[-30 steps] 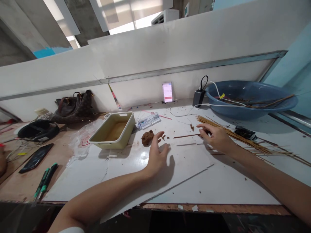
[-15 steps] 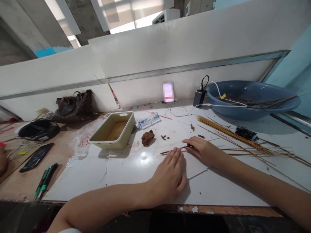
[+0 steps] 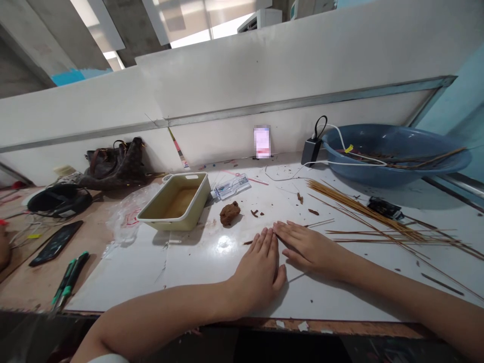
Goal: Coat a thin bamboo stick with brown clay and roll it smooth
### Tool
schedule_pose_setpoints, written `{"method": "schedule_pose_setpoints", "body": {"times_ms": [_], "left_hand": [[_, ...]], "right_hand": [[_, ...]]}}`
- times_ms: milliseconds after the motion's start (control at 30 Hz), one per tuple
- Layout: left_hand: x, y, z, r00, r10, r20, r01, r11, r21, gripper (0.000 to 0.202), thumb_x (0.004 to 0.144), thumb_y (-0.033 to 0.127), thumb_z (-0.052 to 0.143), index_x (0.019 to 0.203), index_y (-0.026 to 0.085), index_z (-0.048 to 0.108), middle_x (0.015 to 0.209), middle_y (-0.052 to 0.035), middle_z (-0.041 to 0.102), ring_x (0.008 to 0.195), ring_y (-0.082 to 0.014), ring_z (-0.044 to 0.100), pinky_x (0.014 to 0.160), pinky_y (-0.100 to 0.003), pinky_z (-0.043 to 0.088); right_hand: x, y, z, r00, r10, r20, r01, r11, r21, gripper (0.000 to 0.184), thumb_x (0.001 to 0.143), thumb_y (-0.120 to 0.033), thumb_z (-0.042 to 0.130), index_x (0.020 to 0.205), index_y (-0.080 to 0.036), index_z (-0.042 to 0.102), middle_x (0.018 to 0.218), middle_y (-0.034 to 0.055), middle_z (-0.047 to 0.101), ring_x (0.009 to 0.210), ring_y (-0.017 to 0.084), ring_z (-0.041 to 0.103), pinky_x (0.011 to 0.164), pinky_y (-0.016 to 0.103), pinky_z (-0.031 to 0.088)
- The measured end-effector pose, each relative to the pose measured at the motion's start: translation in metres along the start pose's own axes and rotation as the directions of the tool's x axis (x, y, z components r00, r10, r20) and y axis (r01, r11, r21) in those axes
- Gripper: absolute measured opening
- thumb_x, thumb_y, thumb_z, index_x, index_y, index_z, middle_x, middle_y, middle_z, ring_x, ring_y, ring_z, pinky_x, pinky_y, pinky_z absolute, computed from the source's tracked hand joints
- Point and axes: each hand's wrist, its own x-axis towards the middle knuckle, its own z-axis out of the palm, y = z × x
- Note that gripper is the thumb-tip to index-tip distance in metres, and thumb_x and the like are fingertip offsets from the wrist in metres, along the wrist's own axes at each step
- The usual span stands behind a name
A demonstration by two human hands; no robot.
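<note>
My left hand (image 3: 260, 269) lies palm down on the white work surface (image 3: 200, 287), fingers stretched out over a thin stick coated with brown paste (image 3: 248, 243). Only the stick's dark tip shows past those fingers. Beside it, fingertips almost meeting, my right hand (image 3: 312, 248) also rests flat, covering the stick's middle. Thin stick ends emerge beyond its knuckles. A brown lump of clay-like paste (image 3: 230, 214) sits in front of the hands, with small brown crumbs (image 3: 254, 214) nearby. To the right, a bundle of thin tan sticks (image 3: 340, 198) is spread out.
A pale green tub (image 3: 181, 222) with brownish liquid stands left of the lump, near a clear plastic packet (image 3: 231, 187). A large blue basin (image 3: 397, 174) and a black box (image 3: 310, 152) with a white cable stand at the back right. Green-handled tools (image 3: 71, 277) and a phone (image 3: 56, 243) lie left.
My right hand has shifted left and flattened from a pinch on the stick, its fingers now beside my left hand's. The stick's tip shows less beyond my left fingers.
</note>
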Motion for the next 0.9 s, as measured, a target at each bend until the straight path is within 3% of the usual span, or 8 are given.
{"method": "schedule_pose_setpoints", "body": {"times_ms": [200,433,700,900], "left_hand": [[-0.002,-0.001,0.005,1.000,0.008,0.029,-0.009,0.999,0.036,0.077,0.112,0.044,0.040,0.173,-0.001,0.031,0.182,-0.0267,0.023,0.173,-0.0366,0.018,0.141,-0.051,0.022],[0.007,-0.001,-0.004,0.993,-0.051,0.105,0.048,0.998,0.031,0.080,0.111,0.045,0.039,0.170,-0.008,0.032,0.180,-0.0319,0.022,0.172,-0.0409,0.016,0.140,-0.054,0.023],[-0.010,0.009,0.006,0.997,-0.030,0.075,0.025,0.997,0.073,0.082,0.111,0.048,0.039,0.172,-0.006,0.031,0.179,-0.0313,0.026,0.171,-0.0423,0.020,0.139,-0.056,0.025],[0.007,-0.003,0.002,0.994,-0.072,0.078,0.067,0.996,0.061,0.080,0.111,0.046,0.035,0.173,-0.005,0.028,0.178,-0.0310,0.029,0.171,-0.0426,0.023,0.137,-0.060,0.029]], "right_hand": [[-0.011,-0.008,0.017,0.999,0.012,0.051,-0.006,0.994,-0.113,0.082,0.115,-0.052,0.055,0.177,-0.006,0.029,0.174,0.0275,0.041,0.164,0.038,0.042,0.132,0.058,0.042],[-0.013,-0.001,0.020,0.997,0.048,0.057,-0.043,0.996,-0.084,0.087,0.116,-0.052,0.054,0.181,-0.016,0.009,0.179,0.0213,0.033,0.166,0.035,0.038,0.134,0.056,0.040],[-0.026,-0.011,0.024,0.998,-0.009,0.057,0.016,0.991,-0.133,0.092,0.114,-0.057,0.055,0.180,-0.009,0.014,0.175,0.0268,0.038,0.161,0.040,0.046,0.130,0.056,0.046],[-0.019,-0.002,0.030,0.999,0.044,0.008,-0.042,0.989,-0.143,0.085,0.117,-0.052,0.051,0.181,-0.014,0.011,0.176,0.0229,0.038,0.161,0.038,0.046,0.128,0.057,0.048]]}}
